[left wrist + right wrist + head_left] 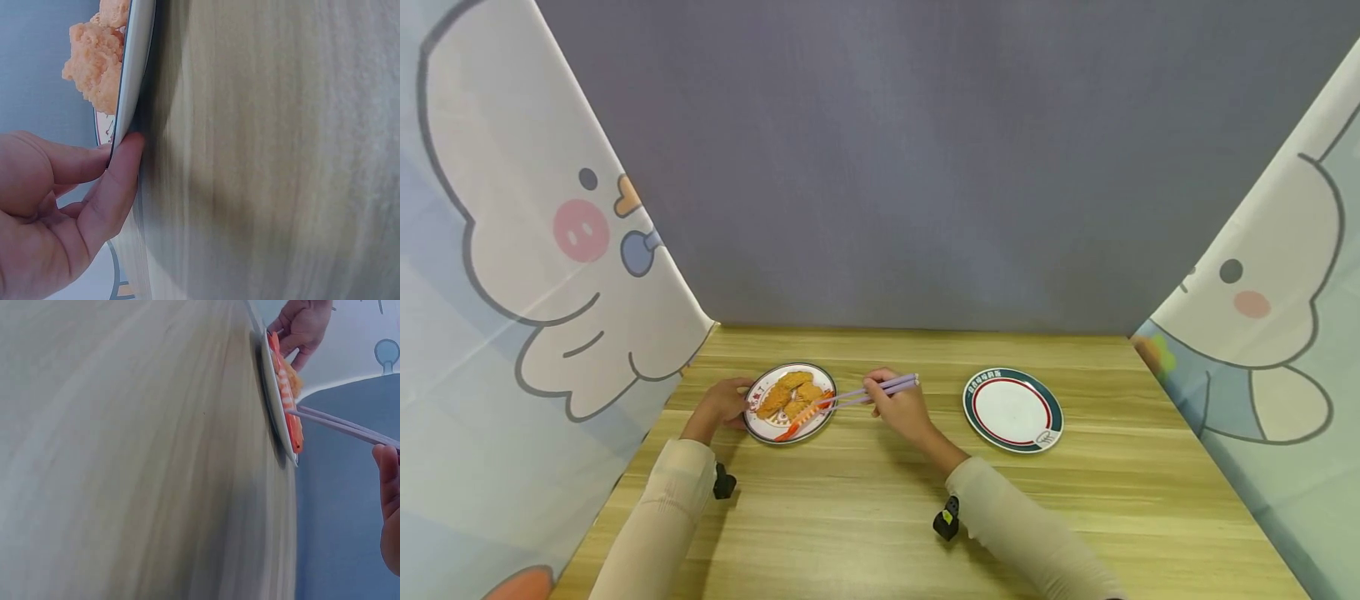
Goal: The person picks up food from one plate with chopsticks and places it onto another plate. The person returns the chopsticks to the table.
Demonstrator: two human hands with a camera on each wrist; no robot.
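While the head view shows the left hand (724, 402) braced against the near rim of the food plate (758, 427), its fingers fairly straight and only touching, the right hand (901, 408) pinches the chopsticks (880, 388), whose tips reach an orange strip (805, 416) just beyond them on that plate. A second plate (1013, 409) lies well off to the right hand's outer side. Closing the tips squarely across the strip's middle looks wise, since it seems slippery.

From the left wrist, fingertips (128, 150) press the plate's edge (132, 69), fried pieces (95, 56) just past them; a steady push should stop sliding.

From the right wrist, the chopsticks (340, 424) meet the strip (287, 394) at a shallow angle; the right hand (389, 506) is mostly out of frame, so its grip cannot be told here.
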